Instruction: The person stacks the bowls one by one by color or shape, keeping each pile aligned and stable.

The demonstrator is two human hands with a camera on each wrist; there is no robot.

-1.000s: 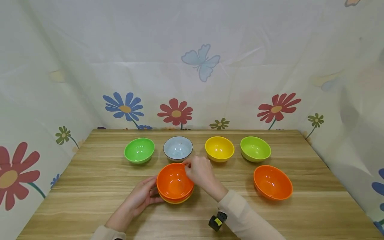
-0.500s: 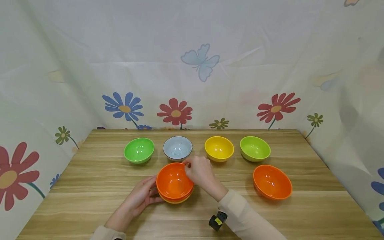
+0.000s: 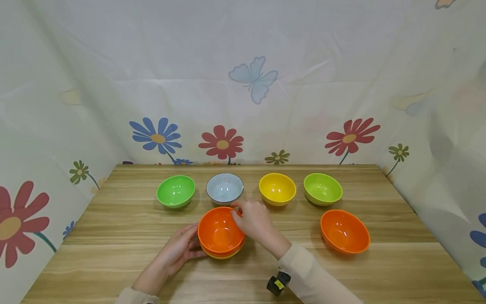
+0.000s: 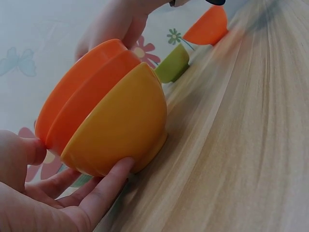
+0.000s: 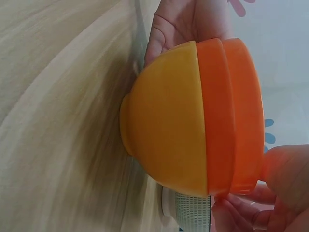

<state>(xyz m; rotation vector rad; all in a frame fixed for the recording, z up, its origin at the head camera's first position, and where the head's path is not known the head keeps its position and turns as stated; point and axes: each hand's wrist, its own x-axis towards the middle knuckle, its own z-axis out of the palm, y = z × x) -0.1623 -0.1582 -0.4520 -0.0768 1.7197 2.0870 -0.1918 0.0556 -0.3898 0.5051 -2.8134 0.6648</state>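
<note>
A stack of three bowls stands near the middle of the wooden table. The top orange bowl (image 3: 219, 230) is nested in a second orange bowl (image 4: 94, 99), and the lowest is a yellow-orange bowl (image 4: 123, 116), its foot close to the tabletop. My left hand (image 3: 177, 250) holds the stack from the left, thumb by the upper rims and fingers along the lowest bowl's side. At the far right rim, my right hand (image 3: 255, 217) pinches the top orange bowl, thumb over the inside and fingers outside. Part of those fingers is hidden in the head view.
Along the back stand a green bowl (image 3: 176, 192), a grey-blue bowl (image 3: 225, 188), a yellow bowl (image 3: 277, 189) and a lime bowl (image 3: 323, 189). Another orange bowl (image 3: 345, 232) is at the right. A flowered cloth (image 3: 182, 101) hangs behind the table (image 3: 395, 270).
My right hand's thumb and index finger have spread slightly apart at the rim, and its wrist has shifted a little to the right. The left hand and the stack look the same.
</note>
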